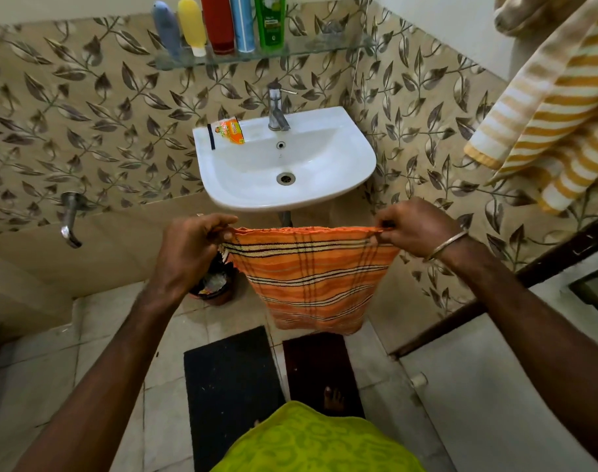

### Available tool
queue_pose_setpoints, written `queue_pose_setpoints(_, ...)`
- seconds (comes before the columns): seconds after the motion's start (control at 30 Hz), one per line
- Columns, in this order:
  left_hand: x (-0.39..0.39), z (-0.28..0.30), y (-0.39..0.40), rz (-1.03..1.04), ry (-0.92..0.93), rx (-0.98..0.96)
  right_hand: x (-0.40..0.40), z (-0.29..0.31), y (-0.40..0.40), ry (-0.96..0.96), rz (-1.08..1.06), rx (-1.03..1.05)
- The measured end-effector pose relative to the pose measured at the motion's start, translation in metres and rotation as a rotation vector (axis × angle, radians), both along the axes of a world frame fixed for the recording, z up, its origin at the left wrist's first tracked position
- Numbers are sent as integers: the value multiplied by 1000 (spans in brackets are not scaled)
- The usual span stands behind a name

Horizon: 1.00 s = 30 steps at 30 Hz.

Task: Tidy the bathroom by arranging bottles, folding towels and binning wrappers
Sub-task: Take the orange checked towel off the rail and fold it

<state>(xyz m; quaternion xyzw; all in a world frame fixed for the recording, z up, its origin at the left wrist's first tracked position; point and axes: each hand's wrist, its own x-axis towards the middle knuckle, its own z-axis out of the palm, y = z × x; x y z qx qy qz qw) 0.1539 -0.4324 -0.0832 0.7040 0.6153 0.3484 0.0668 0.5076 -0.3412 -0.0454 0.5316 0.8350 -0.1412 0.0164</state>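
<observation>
Head view | left hand and right hand each pinch a top corner of orange striped cloth towel | hanging spread below white ceramic sink

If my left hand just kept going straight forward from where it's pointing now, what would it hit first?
Probably the front rim of the sink. The left hand, pinching one top corner of the orange towel, points up and forward toward it. Depth is unclear, so it might pass just beneath the rim instead.

Light was soft and even, with faint glare on the sink rim. Wide-angle bending curved the edges; the arms looked stretched and slightly soft.
</observation>
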Motion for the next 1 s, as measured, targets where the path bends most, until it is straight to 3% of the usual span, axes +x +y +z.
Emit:
queue_pose_setpoints(0.07, -2, -2, 2, 7, 84, -9, 0, 15, 0, -3, 86, -90)
queue_pose_setpoints(0.1, -2, -2, 2, 9, 111, -11, 0, 15, 1, 20, 90, -13)
queue_pose_setpoints(0.17, 1, -2, 3, 13, 126, 9, -1, 6, 5, 60, 59, 331)
queue_pose_setpoints(0.23, 4, 0, 7, 32, 116, 38, -4, -2, 7, 33, 35, 460)
queue_pose_setpoints(0.27, 4, 1, 10, 45, 112, 45, -4, -1, 8, 16, 47, 387)
queue_pose_setpoints(0.4, 1, -1, 20, 75, 112, 24, 1, 21, 5, -105, 164, -248)
queue_pose_setpoints(0.47, 1, -2, 22, 67, 134, 23, 5, 23, 5, -77, 179, -317)
queue_pose_setpoints(0.5, 2, -2, 22, 63, 130, 23, 6, 19, 8, -48, 150, -243)
queue_pose_setpoints(0.6, 6, 3, 21, 50, 122, 55, 4, 0, 17, -26, 23, 237)
queue_pose_setpoints(0.67, 6, 8, 23, 51, 142, 94, 0, -10, 14, -102, 28, 339)
queue_pose_setpoints(0.83, 2, 8, 26, 50, 160, 70, -5, 10, -8, -195, 305, -485)
queue_pose_setpoints(0.9, -2, 3, 25, 55, 151, 43, -5, 13, -8, -184, 282, -364)
queue_pose_setpoints(1.0, -6, 1, 24, 76, 136, 49, -6, 6, 5, -145, 92, 158)
